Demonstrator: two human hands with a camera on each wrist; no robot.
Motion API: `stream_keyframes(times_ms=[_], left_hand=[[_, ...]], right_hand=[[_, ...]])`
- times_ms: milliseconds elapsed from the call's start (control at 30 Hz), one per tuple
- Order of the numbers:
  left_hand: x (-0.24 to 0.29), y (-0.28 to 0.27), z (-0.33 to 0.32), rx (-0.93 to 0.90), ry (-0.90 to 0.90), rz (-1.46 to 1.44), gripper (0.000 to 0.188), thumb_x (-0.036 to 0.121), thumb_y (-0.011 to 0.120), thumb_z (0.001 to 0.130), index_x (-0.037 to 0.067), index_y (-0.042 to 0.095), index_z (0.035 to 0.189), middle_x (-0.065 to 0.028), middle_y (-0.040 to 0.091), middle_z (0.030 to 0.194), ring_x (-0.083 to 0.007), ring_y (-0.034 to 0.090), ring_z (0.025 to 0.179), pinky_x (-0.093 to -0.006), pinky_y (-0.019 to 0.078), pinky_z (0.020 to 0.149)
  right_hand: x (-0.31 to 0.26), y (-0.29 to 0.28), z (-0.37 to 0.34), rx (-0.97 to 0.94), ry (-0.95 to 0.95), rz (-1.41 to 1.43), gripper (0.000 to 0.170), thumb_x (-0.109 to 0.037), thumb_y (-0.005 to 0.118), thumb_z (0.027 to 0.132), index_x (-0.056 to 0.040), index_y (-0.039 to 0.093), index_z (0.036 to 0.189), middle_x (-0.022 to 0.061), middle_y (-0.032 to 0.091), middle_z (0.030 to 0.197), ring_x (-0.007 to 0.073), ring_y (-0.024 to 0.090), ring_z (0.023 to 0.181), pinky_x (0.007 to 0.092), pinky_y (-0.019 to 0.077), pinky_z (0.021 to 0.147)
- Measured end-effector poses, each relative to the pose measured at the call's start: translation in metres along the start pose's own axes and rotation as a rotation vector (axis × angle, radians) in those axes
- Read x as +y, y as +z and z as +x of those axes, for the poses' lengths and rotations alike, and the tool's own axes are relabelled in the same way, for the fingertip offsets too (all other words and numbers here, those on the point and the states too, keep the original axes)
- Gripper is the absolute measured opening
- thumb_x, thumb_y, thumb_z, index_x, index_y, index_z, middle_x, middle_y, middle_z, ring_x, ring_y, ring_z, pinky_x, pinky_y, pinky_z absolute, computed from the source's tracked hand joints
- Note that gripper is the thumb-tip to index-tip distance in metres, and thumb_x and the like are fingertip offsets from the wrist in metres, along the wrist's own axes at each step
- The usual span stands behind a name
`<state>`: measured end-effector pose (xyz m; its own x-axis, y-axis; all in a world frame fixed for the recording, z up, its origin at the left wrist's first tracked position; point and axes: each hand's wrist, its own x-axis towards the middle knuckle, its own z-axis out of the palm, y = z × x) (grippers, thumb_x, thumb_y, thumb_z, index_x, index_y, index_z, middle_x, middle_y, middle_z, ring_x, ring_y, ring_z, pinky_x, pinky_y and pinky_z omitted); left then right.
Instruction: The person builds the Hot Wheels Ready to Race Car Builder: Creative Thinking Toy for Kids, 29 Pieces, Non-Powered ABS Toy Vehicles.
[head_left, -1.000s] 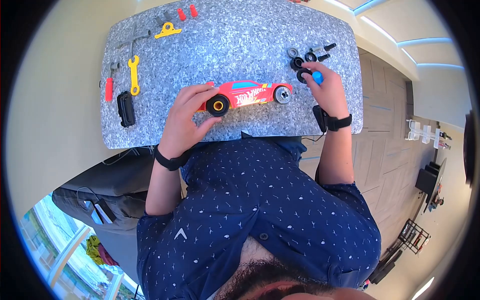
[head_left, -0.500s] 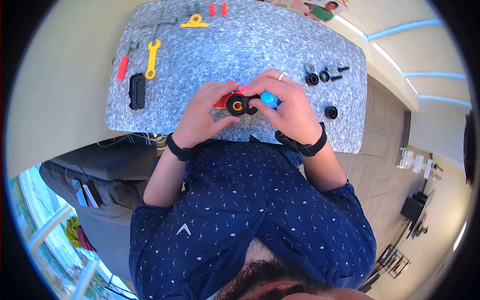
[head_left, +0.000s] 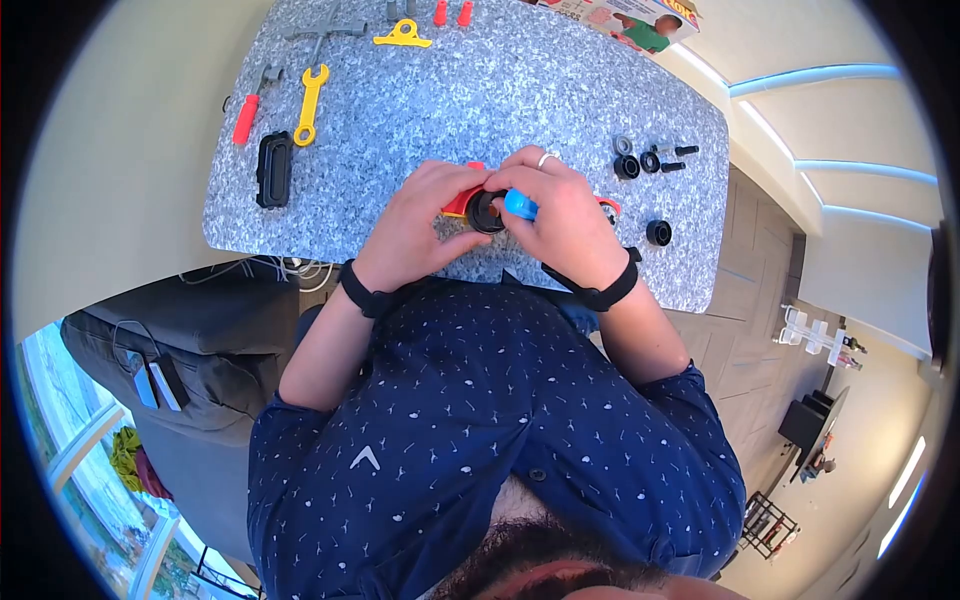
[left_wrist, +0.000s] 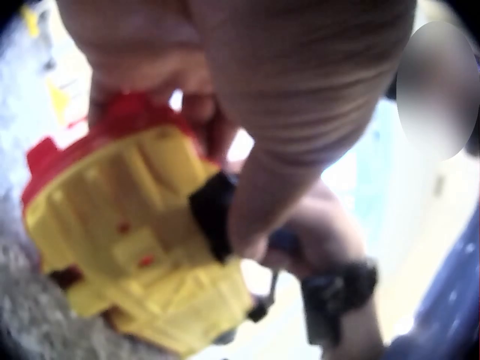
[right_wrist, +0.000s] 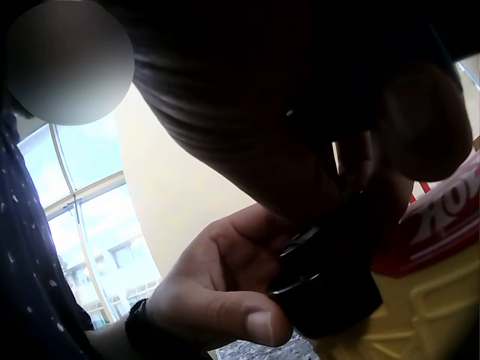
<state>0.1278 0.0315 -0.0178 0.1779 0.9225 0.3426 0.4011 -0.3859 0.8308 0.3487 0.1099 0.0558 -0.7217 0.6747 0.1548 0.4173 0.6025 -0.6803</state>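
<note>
A red toy car (head_left: 459, 203) with a yellow underside (left_wrist: 135, 232) is gripped at one end by my left hand (head_left: 418, 220), whose thumb lies beside a black wheel (head_left: 484, 212). My right hand (head_left: 566, 213) reaches the same wheel from the right, fingertips against it, and holds a blue-ended tool (head_left: 520, 205). Much of the car is hidden under the right hand in the head view. The right wrist view is dark, with the black wheel (right_wrist: 330, 292) between both hands.
Black wheels (head_left: 658, 233) and small dark parts (head_left: 673, 167) lie at the right. Toward the left are a black tray-like part (head_left: 274, 170), a yellow wrench (head_left: 311, 105) and a red-handled hammer (head_left: 246, 120). A yellow bracket (head_left: 402, 35) sits at the back.
My right hand has come from the loose parts at the right to the car, bringing the blue-ended tool and a black ring to the wheel. A black wheel now lies apart at the right.
</note>
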Motion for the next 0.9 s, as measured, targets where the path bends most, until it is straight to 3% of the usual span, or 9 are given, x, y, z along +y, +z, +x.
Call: stream_keyframes(times_ms=[533, 733, 900], left_hand=[[0.001, 0.006, 0.000, 0.054, -0.002, 0.009, 0.074, 0.017, 0.099, 0.077, 0.008, 0.070, 0.144, -0.0122, 0.076, 0.135, -0.0361, 0.069, 0.126, -0.0466, 0.0537, 0.109], [0.000, 0.006, 0.000, 0.063, 0.010, 0.007, 0.073, 0.015, 0.097, 0.077, 0.007, 0.070, 0.145, -0.0131, 0.075, 0.136, -0.0371, 0.068, 0.125, -0.0477, 0.0532, 0.110], [-0.003, 0.010, -0.001, 0.072, 0.018, 0.032, 0.072, 0.016, 0.097, 0.079, 0.009, 0.070, 0.146, -0.0109, 0.076, 0.135, -0.0345, 0.070, 0.124, -0.0458, 0.0555, 0.108]], right_hand=[[-0.003, 0.010, -0.005, 0.012, 0.082, -0.053, 0.027, -0.003, 0.084, 0.086, -0.0014, 0.075, 0.111, 0.0186, 0.071, 0.112, 0.0438, 0.072, 0.106, 0.0497, 0.0604, 0.093], [-0.001, -0.001, -0.014, -0.035, -0.012, 0.041, 0.034, -0.010, 0.091, 0.086, -0.0071, 0.077, 0.117, 0.0154, 0.069, 0.117, 0.0392, 0.071, 0.107, 0.0477, 0.0600, 0.094], [0.000, 0.006, -0.014, -0.038, 0.070, 0.031, 0.036, -0.012, 0.092, 0.086, -0.0084, 0.077, 0.119, 0.0138, 0.068, 0.118, 0.0385, 0.071, 0.111, 0.0478, 0.0598, 0.094]])
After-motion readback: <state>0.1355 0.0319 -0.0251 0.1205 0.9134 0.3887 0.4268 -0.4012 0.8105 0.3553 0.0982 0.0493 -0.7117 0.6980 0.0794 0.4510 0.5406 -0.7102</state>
